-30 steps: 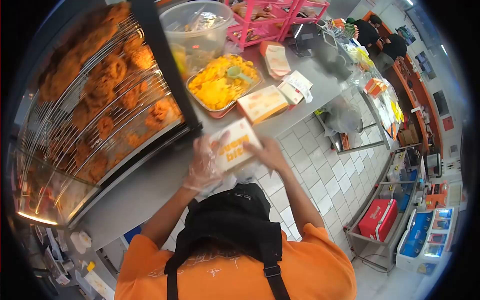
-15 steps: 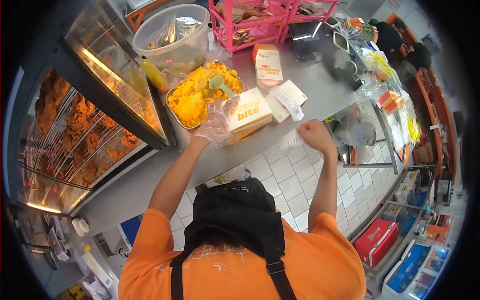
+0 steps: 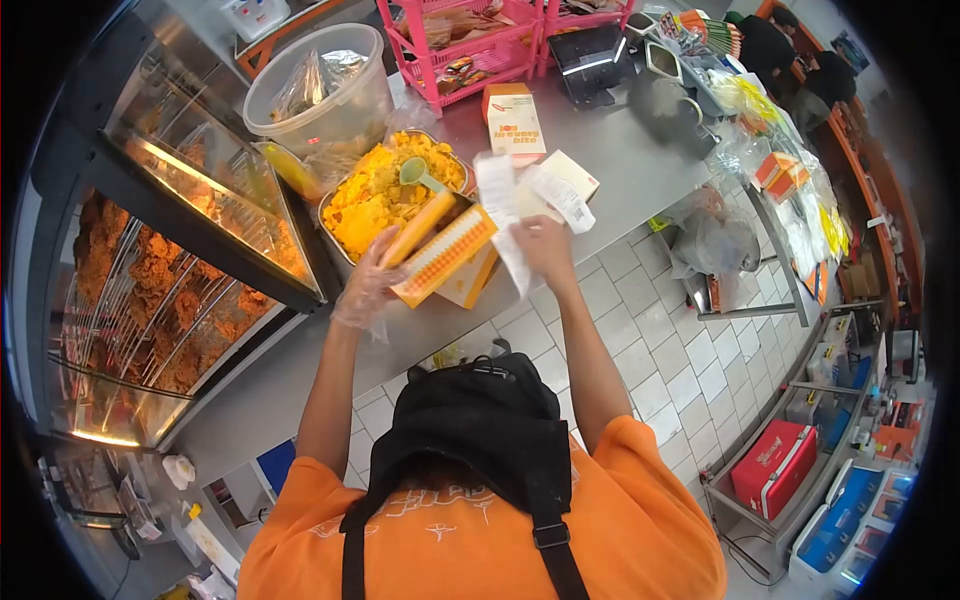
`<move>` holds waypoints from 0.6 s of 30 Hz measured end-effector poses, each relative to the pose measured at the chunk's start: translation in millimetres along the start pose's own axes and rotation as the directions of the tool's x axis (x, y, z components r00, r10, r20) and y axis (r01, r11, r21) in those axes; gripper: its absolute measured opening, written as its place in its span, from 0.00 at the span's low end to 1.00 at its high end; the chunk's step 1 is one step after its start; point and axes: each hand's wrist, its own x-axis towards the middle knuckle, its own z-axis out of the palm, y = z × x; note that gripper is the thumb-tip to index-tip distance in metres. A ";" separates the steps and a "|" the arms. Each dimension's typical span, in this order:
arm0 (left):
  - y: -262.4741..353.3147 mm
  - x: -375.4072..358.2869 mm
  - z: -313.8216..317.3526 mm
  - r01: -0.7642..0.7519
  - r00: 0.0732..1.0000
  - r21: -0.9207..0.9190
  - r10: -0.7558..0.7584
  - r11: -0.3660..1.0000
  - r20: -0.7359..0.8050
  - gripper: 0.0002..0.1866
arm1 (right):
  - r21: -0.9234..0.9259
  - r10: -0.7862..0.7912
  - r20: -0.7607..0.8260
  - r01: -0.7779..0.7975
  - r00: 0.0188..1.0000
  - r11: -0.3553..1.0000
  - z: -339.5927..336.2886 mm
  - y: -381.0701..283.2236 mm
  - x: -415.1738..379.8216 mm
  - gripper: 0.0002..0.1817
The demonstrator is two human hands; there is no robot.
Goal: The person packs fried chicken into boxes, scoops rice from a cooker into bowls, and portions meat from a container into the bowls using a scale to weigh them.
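My left hand (image 3: 368,288), in a clear plastic glove, grips an orange-and-white food carton (image 3: 452,258) tilted up at the counter's front edge. A dark gap shows between its orange flap and its patterned side. Part of another carton (image 3: 474,288) shows beneath it. My right hand (image 3: 543,246), bare, is closed on a long white receipt (image 3: 496,190) beside the carton. Behind the held carton, a metal tray (image 3: 466,180) holds yellow food pieces with a pale green scoop (image 3: 414,172). A second receipt (image 3: 560,197) lies on a white carton (image 3: 575,172) to the right.
Left of the counter (image 3: 640,165) stands a glass warmer with fried chicken (image 3: 150,270). A clear plastic tub (image 3: 320,85), an upright carton (image 3: 513,120) and pink baskets (image 3: 465,50) stand behind. A red cooler (image 3: 775,467) sits on a shelf at right.
The left hand has taken hold of the front carton and tilted it up. My right hand has moved left and inward, bringing the receipt beside the carton. The view has shifted slightly.
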 end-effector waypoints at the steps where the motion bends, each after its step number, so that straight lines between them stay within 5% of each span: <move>1: -2.7 -7.7 -3.5 0.049 0.998 -0.162 -0.054 0.986 -0.027 0.47 | -0.147 -0.034 0.157 0.057 0.987 0.987 -0.9 -3.5 -1.8 0.20; 4: -14.0 -19.0 -13.5 0.118 0.983 -0.520 -0.173 0.846 -0.058 0.44 | -0.300 -0.086 0.198 0.144 0.976 0.943 11.0 -16.2 -14.0 0.23; 9: 9.0 -29.2 26.5 -0.156 0.979 -0.366 0.095 0.917 -0.179 0.42 | -0.417 -0.149 0.263 0.251 0.953 0.873 13.9 -40.1 -26.8 0.24; 10: 9.6 -23.3 37.8 -0.287 0.913 0.199 0.331 0.937 -0.239 0.42 | -0.421 -0.142 0.269 0.249 0.953 0.872 8.0 -33.9 -30.4 0.24; 11: 9.8 -18.9 49.4 -0.302 0.821 0.705 0.551 0.642 -0.151 0.43 | -0.267 -0.072 0.141 0.108 0.987 0.958 -1.6 -24.9 -32.0 0.25; 12: 6.5 -15.4 69.9 -0.303 0.814 0.705 0.559 0.641 -0.158 0.43 | -0.088 0.014 0.026 -0.011 1.000 0.996 -6.8 -19.3 -27.7 0.26; 14: -8.0 -12.6 108.9 0.081 0.852 0.945 0.470 0.316 -0.230 0.46 | 0.016 -0.112 0.006 0.112 0.994 0.994 -5.2 -5.3 -16.8 0.28; 16: -15.9 -13.2 110.1 0.014 0.850 0.938 0.490 0.345 -0.193 0.45 | 0.170 -0.245 0.058 0.232 0.968 0.958 5.4 9.0 -8.8 0.30; 18: -21.9 -11.8 109.8 -0.075 0.838 0.942 0.533 0.326 -0.117 0.47 | 0.048 -0.255 0.095 0.251 0.962 0.967 8.5 5.0 -5.4 0.30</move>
